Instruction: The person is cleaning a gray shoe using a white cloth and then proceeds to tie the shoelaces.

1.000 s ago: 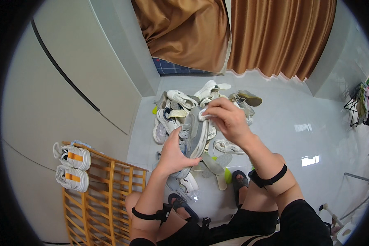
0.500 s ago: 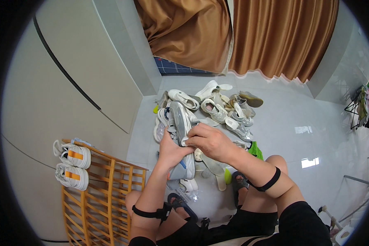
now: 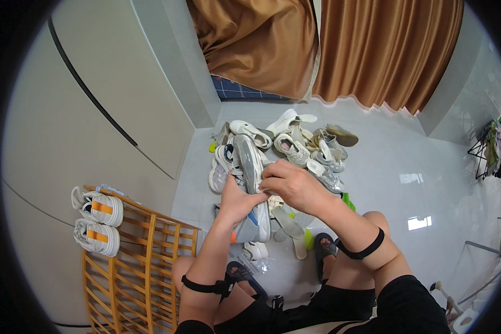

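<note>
Shoe [image 3: 249,161], grey and white with a blue patch and a touch of orange at its near end, is held up over the pile [image 3: 291,150], in front of the person's knees. The left hand [image 3: 238,203] has it, wrapped round its middle from the left side, thumb laid across toward the sole. That grip seems chosen to bear the weight and stop the shoe turning, while leaving the right edge of the sole free. The shoe points away from the person, pale sole edge turned to the right, which puts that edge within easy reach of the right hand [image 3: 295,186]. The right hand's fingers are bent and drawn close together, their tips at the sole edge; whether something thin is pinched there I cannot tell.

The pile lies loose on the floor [image 3: 384,183], probably so that each piece can be picked up from a seated position. Insoles [image 3: 288,224] lie apart from shoes on the near side, just beyond the sandals [image 3: 327,245] on the feet. At the left, a pair [image 3: 106,210] with orange stripes sits on the end of the wooden rack [image 3: 151,234], well apart from the pile, perhaps to keep the two from mixing.
</note>
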The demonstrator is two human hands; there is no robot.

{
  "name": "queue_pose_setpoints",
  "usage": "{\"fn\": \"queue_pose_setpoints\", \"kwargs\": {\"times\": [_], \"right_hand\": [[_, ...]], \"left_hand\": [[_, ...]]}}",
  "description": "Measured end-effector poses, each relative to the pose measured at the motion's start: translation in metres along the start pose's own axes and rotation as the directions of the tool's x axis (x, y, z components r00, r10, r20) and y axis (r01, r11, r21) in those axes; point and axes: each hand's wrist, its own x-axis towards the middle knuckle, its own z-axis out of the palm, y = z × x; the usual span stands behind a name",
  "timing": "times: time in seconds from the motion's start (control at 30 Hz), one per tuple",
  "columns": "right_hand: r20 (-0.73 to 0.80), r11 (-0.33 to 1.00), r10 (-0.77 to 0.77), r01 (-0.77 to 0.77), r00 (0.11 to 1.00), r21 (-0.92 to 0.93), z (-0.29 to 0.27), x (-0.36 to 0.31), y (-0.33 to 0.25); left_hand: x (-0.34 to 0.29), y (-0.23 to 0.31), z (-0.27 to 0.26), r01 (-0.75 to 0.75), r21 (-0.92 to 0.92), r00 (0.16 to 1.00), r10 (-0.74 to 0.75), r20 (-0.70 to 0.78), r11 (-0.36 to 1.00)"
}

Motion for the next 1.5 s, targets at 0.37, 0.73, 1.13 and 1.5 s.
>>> {"fn": "queue_pose_setpoints", "kwargs": {"times": [0.37,0.73,1.13,1.5], "right_hand": [[-0.146,0.999,-0.032,0.030,0.989,-0.011,-0.002,-0.001,0.008],[-0.435,0.986,0.065,-0.125,0.898,-0.111,-0.018,0.008,0.013],[-0.470,0.999,-0.005,-0.016,0.883,-0.041,0.004,0.000,0.004],[-0.402,0.978,0.208,-0.203,0.892,0.056,-0.031,0.008,0.009]], "left_hand": [[-0.010,0.013,0.006,-0.181,0.341,0.977,0.209,-0.047,0.922],[-0.016,0.004,0.020,-0.245,0.392,0.970,0.223,0.100,0.887],[-0.012,0.007,0.018,-0.279,0.366,0.937,0.335,-0.097,0.888],[-0.013,0.013,0.006,-0.466,0.704,0.816,0.567,0.109,0.535]]}}
